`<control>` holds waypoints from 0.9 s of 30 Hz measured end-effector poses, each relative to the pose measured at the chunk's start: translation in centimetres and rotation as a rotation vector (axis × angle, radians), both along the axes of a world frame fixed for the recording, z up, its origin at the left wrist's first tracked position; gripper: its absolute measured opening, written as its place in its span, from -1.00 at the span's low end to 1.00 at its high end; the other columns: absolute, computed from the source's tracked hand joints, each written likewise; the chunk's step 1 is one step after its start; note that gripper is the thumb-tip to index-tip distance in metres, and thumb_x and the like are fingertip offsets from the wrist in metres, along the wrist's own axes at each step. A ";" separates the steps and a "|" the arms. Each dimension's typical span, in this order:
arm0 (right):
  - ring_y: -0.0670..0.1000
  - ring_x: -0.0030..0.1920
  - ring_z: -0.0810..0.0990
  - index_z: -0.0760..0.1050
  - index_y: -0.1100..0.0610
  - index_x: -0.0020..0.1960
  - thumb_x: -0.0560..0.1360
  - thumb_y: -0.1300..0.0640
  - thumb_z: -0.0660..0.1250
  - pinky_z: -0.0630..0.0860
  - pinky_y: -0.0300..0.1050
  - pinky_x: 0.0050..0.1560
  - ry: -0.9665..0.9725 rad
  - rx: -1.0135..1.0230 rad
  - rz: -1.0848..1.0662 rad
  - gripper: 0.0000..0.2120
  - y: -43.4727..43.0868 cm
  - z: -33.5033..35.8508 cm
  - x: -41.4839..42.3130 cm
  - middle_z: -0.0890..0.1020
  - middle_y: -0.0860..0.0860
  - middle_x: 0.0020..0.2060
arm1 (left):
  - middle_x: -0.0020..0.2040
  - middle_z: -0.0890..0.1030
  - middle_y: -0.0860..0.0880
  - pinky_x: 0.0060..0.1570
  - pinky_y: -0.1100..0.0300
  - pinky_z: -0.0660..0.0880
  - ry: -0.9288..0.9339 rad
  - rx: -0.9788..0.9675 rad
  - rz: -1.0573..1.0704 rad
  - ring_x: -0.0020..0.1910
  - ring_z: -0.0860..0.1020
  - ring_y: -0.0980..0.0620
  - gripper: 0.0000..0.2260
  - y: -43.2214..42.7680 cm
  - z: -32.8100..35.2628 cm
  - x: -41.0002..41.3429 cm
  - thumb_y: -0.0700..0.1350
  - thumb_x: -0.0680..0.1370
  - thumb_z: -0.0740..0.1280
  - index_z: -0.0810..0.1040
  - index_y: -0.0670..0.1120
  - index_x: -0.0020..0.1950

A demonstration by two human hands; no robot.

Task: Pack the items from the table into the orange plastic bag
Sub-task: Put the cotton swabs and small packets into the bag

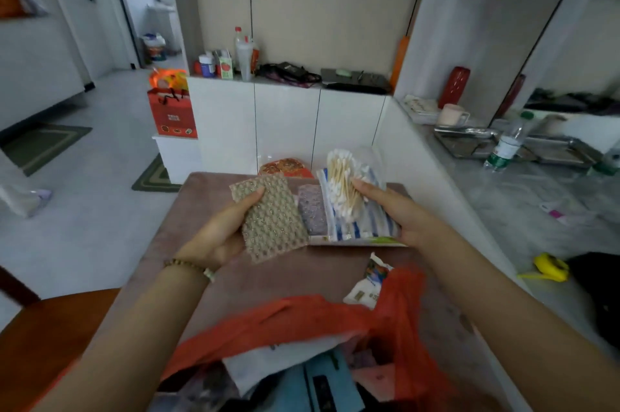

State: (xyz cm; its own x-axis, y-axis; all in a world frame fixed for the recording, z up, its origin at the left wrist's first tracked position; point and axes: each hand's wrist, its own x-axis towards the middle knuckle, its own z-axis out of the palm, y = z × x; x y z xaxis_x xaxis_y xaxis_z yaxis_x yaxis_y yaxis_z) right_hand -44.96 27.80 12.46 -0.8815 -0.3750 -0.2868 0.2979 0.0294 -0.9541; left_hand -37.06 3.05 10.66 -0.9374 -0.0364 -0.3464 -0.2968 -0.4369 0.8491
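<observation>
The orange plastic bag [335, 321] lies open at the near edge of the brown table [167, 243], with several packets inside it. My left hand [221, 233] grips a beige glittery scouring pad [271, 220]. My right hand [399, 210] holds a clear pack of cotton swabs [342, 183] together with a blue-striped packet [365, 227]. A purple glittery pad [312, 210] lies between my hands. A white packet [365, 290] rests on the table just behind the bag. An orange patterned packet [285, 167] sits at the table's far edge.
White cabinets [285, 123] stand right behind the table, their top crowded with bottles and cartons. A grey counter on the right carries metal trays [469, 143], a water bottle [506, 146] and a yellow tape measure [553, 265]. A red gift bag [171, 112] stands at left.
</observation>
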 end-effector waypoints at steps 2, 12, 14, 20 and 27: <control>0.05 0.12 0.64 0.58 0.10 0.15 0.06 -0.19 0.59 0.42 0.04 0.35 0.052 -0.016 -0.049 -0.27 0.3 1.2 1.7 0.67 0.07 0.11 | 0.22 0.57 -0.19 -0.16 0.18 0.62 0.004 0.007 0.093 -0.20 0.68 0.05 -0.77 -1.4 0.4 2.0 -0.06 0.57 0.24 0.54 -0.17 0.12; 0.00 0.35 0.38 0.35 -0.04 0.39 0.30 -0.37 0.31 0.16 0.10 0.48 0.130 0.209 0.202 -0.25 -6.5 3.7 14.1 0.47 -0.08 0.31 | 0.27 0.58 -0.04 0.25 -0.05 0.45 0.087 -0.131 -0.207 0.23 0.55 -0.02 -0.32 2.5 5.4 11.9 0.37 0.30 0.33 0.50 0.02 0.30; 0.03 0.33 0.44 0.41 -0.05 0.32 0.25 -0.38 0.33 0.22 0.14 0.46 0.090 0.164 0.241 -0.27 -6.6 3.6 15.3 0.52 -0.03 0.30 | 0.37 0.48 -0.03 0.38 -0.13 0.28 0.089 -0.186 -0.196 0.36 0.43 -0.03 -0.22 1.7 4.7 12.9 0.40 0.21 0.40 0.45 0.08 0.35; 0.04 0.27 0.52 0.43 0.02 0.35 0.50 -0.27 0.17 0.34 0.07 0.37 0.023 0.096 0.255 -0.46 -2.5 1.2 17.9 0.55 0.02 0.28 | 0.41 0.33 0.06 0.43 -0.14 0.16 0.036 -0.344 -0.238 0.42 0.27 -0.02 -0.12 2.0 3.2 15.9 0.37 0.20 0.42 0.32 0.01 0.42; 0.03 0.29 0.42 0.29 0.21 0.38 0.41 -0.10 0.42 0.30 -0.17 0.22 0.228 0.585 -0.338 -0.33 3.4 -2.7 20.0 0.43 0.08 0.32 | 0.16 0.64 -0.10 0.24 -0.05 0.46 0.039 -0.214 -0.175 0.06 0.62 -0.08 -0.48 1.0 1.8 17.7 0.20 0.40 0.36 0.53 -0.05 0.26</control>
